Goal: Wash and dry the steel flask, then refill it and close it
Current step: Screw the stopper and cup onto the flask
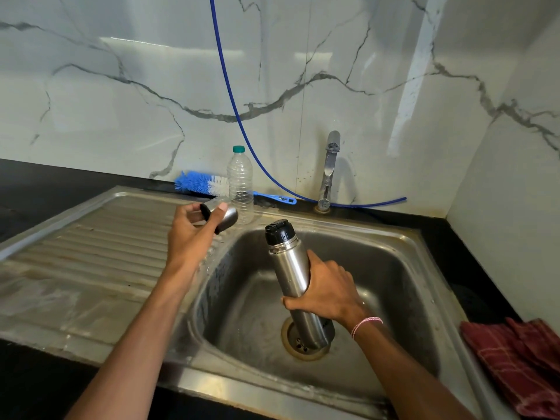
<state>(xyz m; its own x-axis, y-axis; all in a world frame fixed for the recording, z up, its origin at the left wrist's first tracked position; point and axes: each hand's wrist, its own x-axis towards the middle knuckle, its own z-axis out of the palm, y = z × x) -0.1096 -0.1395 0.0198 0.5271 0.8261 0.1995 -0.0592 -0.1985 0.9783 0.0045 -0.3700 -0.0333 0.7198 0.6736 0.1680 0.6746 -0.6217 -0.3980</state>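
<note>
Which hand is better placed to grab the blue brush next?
Probably left. The left hand hovers near the brush, though it must drop the cup; the right hand grips the flask.

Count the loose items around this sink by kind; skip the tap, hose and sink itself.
Steel flask parts: 2, silver steel flask body gripped by the right hand, steel cup lid held by the left hand
Clear plastic bottle with green cap: 1
Blue-and-white bottle brush: 1
Dark red checked cloth: 1
Total: 5
</note>
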